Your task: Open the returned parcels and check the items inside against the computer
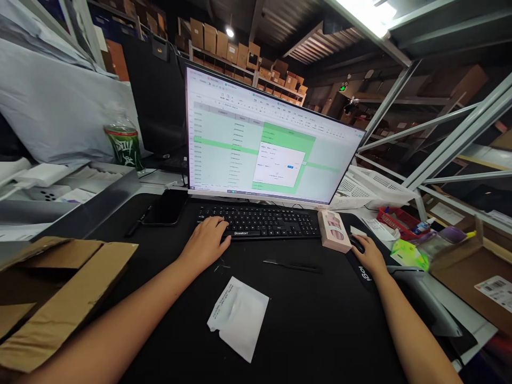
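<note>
My left hand (205, 241) lies over the left end of the black keyboard (266, 221), its fingers stretched out on the keys and holding nothing. My right hand (371, 257) rests around a black computer mouse (357, 244), covering much of it. Directly left of the mouse stands a pale pink box (334, 232) with a printed window. Behind the keyboard, the monitor (228, 133) displays a spreadsheet with green highlighted cells and a small white dialog box. On the desk mat (312, 314), a torn white packet (242, 319) and a thin dark blade-like tool (292, 265) lie apart from both hands.
An open cardboard box (80, 288) sits at the left, near my forearm. Behind it are a black phone (166, 208) and a green-labelled bottle (123, 141). To the right are a red basket (400, 221), a grey handheld device (426, 301) and another carton (476, 277).
</note>
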{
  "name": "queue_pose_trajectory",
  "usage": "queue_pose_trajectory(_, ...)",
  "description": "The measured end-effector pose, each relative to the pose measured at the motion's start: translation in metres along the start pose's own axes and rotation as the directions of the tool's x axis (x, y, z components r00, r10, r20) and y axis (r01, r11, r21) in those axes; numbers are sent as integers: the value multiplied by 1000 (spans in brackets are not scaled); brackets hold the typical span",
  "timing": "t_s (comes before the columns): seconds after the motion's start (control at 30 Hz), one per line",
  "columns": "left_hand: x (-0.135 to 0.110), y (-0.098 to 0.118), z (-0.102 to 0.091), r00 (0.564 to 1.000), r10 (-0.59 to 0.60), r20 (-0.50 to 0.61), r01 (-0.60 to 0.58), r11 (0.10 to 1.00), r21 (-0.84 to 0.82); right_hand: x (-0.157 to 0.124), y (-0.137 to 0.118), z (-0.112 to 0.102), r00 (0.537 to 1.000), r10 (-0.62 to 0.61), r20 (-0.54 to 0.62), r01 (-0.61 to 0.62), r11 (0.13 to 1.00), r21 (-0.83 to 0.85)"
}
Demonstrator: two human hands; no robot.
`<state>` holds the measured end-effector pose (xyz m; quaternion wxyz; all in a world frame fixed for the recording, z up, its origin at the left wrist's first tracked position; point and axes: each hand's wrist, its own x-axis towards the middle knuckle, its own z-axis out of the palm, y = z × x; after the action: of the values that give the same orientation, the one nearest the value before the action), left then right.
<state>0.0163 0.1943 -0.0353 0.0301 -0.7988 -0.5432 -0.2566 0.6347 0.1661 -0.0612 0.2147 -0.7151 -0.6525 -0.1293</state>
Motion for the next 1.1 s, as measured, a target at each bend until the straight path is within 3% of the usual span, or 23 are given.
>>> queue_pose_trajectory(0.77,1,-4,5,1000,13,-15,-13,1000,-23,8,-6,2,997,71,-14,-71,997,28)
queue_pose_trajectory(1.1,2,-4,3,1000,14,-13,-14,1000,-7,4,-29,-13,992,118,34,-118,993,16)
